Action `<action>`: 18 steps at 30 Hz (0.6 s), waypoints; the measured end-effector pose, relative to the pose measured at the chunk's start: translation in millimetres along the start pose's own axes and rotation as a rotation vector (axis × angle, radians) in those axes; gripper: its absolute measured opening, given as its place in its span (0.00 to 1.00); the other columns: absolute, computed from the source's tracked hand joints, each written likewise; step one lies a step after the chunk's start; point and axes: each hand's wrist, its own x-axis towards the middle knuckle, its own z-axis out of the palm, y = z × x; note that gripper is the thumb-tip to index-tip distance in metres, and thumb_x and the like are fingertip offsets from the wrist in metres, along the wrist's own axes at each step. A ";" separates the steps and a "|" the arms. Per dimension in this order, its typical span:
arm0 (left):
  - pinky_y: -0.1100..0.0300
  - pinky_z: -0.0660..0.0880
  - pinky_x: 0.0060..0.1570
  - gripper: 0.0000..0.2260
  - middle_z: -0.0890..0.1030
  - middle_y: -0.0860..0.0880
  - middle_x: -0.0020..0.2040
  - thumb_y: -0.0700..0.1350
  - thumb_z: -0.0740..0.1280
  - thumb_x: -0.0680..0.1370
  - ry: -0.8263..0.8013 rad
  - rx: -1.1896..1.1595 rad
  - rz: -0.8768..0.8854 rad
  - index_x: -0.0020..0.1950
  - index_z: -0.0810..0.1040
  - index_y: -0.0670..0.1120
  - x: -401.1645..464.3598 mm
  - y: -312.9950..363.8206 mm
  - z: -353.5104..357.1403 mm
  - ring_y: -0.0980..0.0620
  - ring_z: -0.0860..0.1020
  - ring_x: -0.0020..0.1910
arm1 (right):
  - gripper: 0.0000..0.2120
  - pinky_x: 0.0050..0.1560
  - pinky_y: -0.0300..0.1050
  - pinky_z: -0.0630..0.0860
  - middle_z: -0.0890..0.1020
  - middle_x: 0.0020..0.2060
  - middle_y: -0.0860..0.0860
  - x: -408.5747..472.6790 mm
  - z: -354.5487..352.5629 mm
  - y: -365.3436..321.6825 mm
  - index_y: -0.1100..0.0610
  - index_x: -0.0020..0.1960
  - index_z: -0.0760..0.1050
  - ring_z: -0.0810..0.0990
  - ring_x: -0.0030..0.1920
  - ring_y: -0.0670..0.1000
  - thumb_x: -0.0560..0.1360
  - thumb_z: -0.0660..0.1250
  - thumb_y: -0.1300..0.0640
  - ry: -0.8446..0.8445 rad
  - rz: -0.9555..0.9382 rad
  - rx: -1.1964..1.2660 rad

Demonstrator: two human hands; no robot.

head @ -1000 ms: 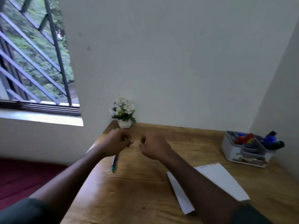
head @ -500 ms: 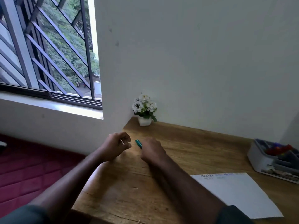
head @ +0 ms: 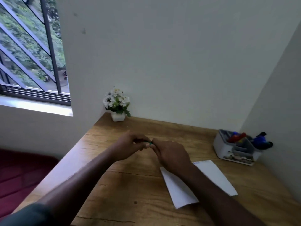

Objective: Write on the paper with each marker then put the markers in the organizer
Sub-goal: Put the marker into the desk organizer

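Both hands meet above the bench [head: 114, 185]: left hand [head: 130, 146] and right hand [head: 171, 154] pinch a green marker [head: 149, 142] between them. Right of the right hand, the organizer [head: 228, 150] holds coloured markers [head: 236, 137]; paper [head: 211, 176] lies under that forearm.

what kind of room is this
Probably a home study corner: a wooden desk set against plain walls, a barred window beside it, a marker organizer and a small flower pot.

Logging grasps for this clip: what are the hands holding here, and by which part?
A green marker, pinched between the left hand and the right hand above the table. Only a sliver shows, so which end each grips cannot be told.
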 end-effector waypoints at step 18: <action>0.56 0.75 0.44 0.07 0.83 0.52 0.45 0.48 0.68 0.78 -0.088 -0.062 -0.055 0.50 0.85 0.47 77.2 33.5 107.7 0.54 0.78 0.44 | 0.17 0.36 0.56 0.82 0.82 0.41 0.50 -103.1 -44.2 119.1 0.54 0.52 0.79 0.84 0.38 0.51 0.79 0.55 0.70 0.248 0.405 0.715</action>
